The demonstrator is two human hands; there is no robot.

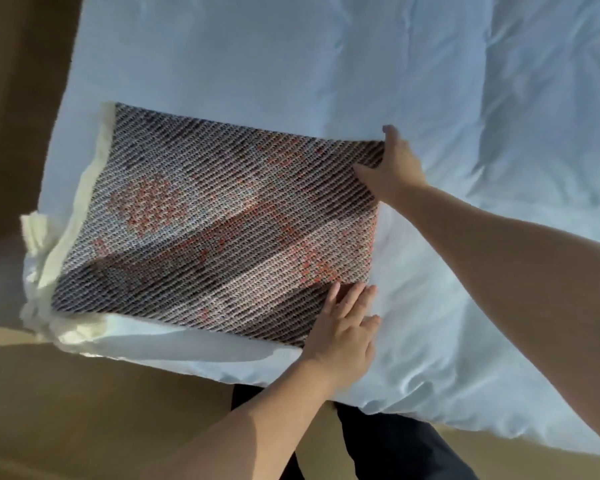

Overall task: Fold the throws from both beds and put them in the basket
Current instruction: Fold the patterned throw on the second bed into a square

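Note:
A woven throw (208, 223), dark with white and orange-red patches and cream fringe along its left side, lies folded into a rectangle on the corner of a white bed (326, 57). My left hand (343, 323) rests flat on its near right corner, fingers straight. My right hand (394, 161) holds the far right corner, thumb on top of the fabric and fingers at the edge. No basket is in view.
The bed's white duvet stretches to the right and to the far side, wrinkled. Tan carpet floor (84, 410) lies left of the bed and in front of it. My dark trouser legs (388, 445) stand at the bed's near edge.

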